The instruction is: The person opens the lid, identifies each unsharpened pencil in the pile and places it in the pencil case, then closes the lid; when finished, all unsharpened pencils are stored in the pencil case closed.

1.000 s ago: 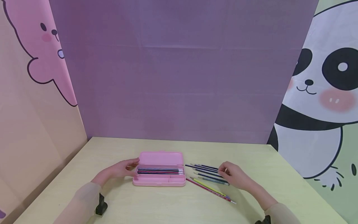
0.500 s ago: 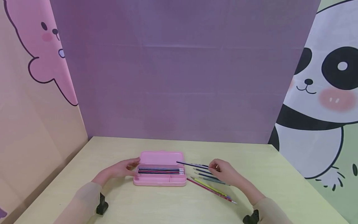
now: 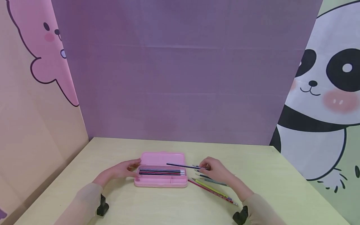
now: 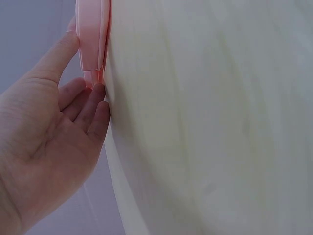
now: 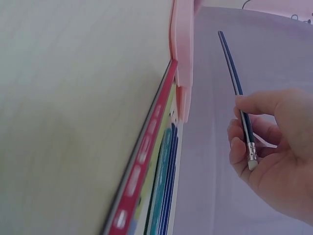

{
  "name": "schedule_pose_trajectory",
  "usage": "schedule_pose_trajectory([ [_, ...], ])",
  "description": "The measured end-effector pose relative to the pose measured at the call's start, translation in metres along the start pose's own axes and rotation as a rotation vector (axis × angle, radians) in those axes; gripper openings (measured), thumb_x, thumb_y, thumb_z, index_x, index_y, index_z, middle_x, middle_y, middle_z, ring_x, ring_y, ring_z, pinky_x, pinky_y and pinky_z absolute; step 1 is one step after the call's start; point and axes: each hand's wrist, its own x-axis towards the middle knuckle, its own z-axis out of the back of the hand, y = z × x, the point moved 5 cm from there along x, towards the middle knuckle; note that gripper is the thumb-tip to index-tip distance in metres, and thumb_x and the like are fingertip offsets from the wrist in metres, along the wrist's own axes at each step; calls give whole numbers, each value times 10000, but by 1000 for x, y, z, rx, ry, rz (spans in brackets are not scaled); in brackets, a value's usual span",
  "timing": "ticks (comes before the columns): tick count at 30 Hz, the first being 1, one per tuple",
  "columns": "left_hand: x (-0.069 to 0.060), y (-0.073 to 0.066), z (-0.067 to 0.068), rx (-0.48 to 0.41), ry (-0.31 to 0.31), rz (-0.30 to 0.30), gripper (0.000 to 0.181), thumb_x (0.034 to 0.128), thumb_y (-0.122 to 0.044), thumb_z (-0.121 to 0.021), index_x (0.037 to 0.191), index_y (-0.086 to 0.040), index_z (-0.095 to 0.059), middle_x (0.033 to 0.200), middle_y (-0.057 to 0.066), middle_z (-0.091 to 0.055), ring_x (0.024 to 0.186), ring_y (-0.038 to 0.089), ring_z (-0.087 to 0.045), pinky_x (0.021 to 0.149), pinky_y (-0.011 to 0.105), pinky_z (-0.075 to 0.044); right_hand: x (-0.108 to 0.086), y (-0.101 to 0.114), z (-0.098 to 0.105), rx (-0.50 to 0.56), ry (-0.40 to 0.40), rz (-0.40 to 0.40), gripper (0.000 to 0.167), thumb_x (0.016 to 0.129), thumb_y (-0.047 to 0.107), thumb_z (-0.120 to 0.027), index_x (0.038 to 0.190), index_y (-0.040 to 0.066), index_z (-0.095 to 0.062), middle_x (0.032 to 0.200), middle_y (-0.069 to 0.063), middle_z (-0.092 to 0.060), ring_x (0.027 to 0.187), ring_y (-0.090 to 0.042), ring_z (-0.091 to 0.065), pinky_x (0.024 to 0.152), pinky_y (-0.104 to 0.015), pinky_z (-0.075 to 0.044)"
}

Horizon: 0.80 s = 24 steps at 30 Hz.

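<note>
A pink pencil case lies on the table with its lid folded back. Several dark and red striped pencils fill its upper compartment. My left hand holds the case's left end, thumb on the tray and fingers by the lid, as the left wrist view also shows. My right hand pinches a dark striped pencil near its white eraser. That pencil is raised off the table, its far end over the lid's right part. Below this hand lie several loose pencils, partly hidden by it.
A yellow pencil and a red patterned pencil lie slanted right of the case, tips near its lower right corner. A purple panel stands behind the table. Walls with cartoon animals flank both sides.
The right hand has lifted the dark striped pencil from the loose group and moved left with it toward the case. The left hand and case have stayed in place.
</note>
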Motion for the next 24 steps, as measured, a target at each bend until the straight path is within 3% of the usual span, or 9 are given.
schedule_pose_trajectory([
  [24, -3, 1, 2, -30, -24, 32, 817, 818, -341, -715, 1466, -62, -301, 1466, 179, -379, 1323, 383, -373, 1095, 524, -315, 37, 31, -34, 38, 36, 60, 81, 879, 84, -633, 930, 37, -676, 808, 19, -569, 723, -70, -491, 634, -189, -458],
])
